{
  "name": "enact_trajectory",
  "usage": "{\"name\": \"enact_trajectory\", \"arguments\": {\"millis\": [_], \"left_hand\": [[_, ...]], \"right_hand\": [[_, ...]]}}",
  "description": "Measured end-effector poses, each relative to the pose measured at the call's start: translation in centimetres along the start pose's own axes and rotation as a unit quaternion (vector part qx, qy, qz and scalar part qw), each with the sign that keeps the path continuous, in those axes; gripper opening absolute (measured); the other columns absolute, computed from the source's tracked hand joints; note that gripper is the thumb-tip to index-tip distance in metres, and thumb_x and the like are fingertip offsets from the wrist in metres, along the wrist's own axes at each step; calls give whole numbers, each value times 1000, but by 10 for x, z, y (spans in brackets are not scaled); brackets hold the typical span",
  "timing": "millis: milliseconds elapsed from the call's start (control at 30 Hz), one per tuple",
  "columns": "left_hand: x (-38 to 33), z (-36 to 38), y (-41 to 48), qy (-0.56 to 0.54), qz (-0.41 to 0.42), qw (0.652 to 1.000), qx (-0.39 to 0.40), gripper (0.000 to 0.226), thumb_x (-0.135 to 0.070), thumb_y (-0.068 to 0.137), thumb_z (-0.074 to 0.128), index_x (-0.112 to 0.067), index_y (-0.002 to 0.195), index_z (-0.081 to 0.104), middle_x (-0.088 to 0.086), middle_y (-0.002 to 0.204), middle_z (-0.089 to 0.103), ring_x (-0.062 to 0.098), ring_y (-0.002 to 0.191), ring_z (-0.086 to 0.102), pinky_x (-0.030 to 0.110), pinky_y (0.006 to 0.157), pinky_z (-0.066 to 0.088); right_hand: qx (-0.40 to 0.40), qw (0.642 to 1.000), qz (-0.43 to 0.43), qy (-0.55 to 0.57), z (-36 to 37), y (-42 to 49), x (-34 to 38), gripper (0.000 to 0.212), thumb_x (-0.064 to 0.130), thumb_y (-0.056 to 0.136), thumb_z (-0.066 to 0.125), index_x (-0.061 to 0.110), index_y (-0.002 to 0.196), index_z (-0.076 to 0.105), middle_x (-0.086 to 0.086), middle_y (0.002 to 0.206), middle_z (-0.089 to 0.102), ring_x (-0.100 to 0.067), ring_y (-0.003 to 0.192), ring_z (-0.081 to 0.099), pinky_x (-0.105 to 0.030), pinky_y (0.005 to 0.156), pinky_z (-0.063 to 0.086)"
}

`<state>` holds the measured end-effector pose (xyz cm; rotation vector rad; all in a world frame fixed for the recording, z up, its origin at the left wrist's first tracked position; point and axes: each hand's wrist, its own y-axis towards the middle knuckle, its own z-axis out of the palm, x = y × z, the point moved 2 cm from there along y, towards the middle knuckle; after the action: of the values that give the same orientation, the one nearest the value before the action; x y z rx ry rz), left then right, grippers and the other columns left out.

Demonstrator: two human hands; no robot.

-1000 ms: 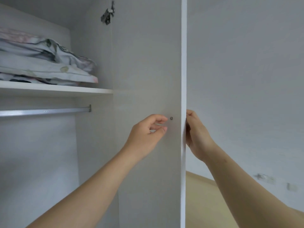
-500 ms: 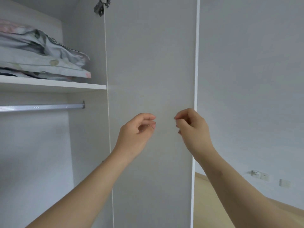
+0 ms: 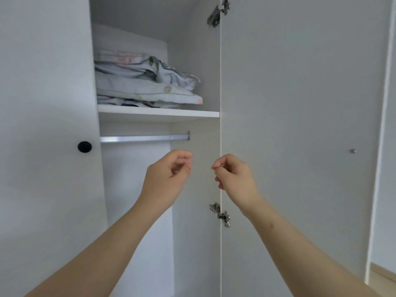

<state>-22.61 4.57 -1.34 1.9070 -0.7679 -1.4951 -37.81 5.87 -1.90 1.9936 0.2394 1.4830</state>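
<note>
Fingers (image 3: 182, 154) of the left hand (image 3: 165, 181) are curling loosely in mid-air, gripping nothing. Going L to R from the edge: a closed white wardrobe door (image 3: 42, 103) w/ a round black knob (image 3: 84, 146) is filling the left side. Next, the open compartment is showing folded floral bedding (image 3: 145, 86) lying on a white shelf board (image 3: 158, 114), w/ a silver hanging rail (image 3: 143, 138) just under it. Both hands are hanging below the rail, near each other but apart. The right hand (image 3: 235, 181) is pressing thumb & forefinger tip to tip. Can't tell if anything tiny is sitting in that pinch. It's hovering in front of the hinge edge of the open white wardrobe door (image 3: 300, 103), not touching it, just above the lower metal hinge (image 3: 220, 214). That door is standing swung wide, inner face to the camera, w/ a small metal stud (image 3: 352, 151) near its far edge, well away from both hands. Prob. a pause between grips on the door job. Next move, I'd say, is calling for one hand reaching far right to the stud side, then taking a firm hold before swinging or fiddling.
</note>
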Motion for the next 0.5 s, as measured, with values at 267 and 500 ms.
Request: {"name": "enact_trajectory", "arguments": {"millis": [267, 500], "left_hand": [[24, -108, 8, 225, 6, 970, -97, 19, -10, 87, 57, -27, 92, 65, -14, 89, 63, 1, 75, 60, 9, 68, 43], [42, -176, 27, 435, -4, 888, -149, 23, -13, 85, 56, -18, 106, 63, 2, 119, 50, 22, 104, 52, 29, 77, 39]], "right_hand": [[98, 993, -15, 65, 100, 12, 20, 30, 2, 86, 46, 22, 65, 53, 2, 62, 51, -14, 59, 51, -29, 60, 44], [138, 985, -14, 103, 146, 15, 32, 27, 4, 87, 46, 21, 67, 55, 3, 62, 51, -14, 61, 52, -28, 62, 45]]}}
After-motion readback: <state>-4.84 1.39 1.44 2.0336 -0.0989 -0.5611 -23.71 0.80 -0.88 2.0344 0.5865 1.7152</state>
